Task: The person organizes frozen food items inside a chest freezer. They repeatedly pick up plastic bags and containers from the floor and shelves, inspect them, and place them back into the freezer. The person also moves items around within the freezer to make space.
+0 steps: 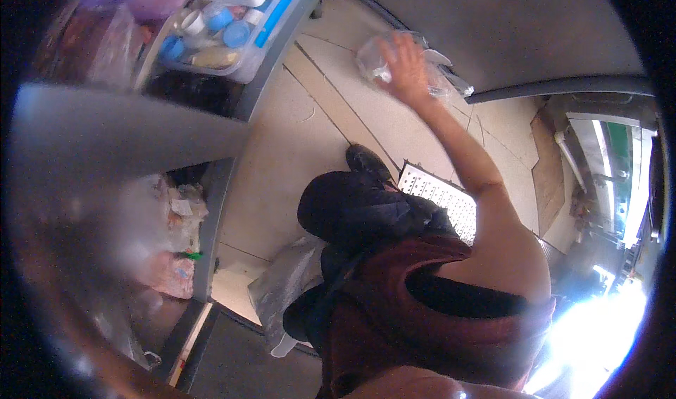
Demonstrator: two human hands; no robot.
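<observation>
My right hand reaches out at the top centre, palm down, fingers spread. It is over or against a clear plastic bag on the tiled floor, beside the edge of a dark grey panel. A pale curved piece shows at the bag's right side. Whether the fingers press on the bag cannot be told. My left hand is not plainly in view; only the upper part of that arm shows at the bottom edge. A grey plastic bag lies beside my dark-clothed legs.
At the upper left, a clear plastic bin holds several blue- and white-lidded containers. Wrapped packages fill a grey-edged compartment below. A white perforated panel lies beside my knee. A brown flat piece is at the right.
</observation>
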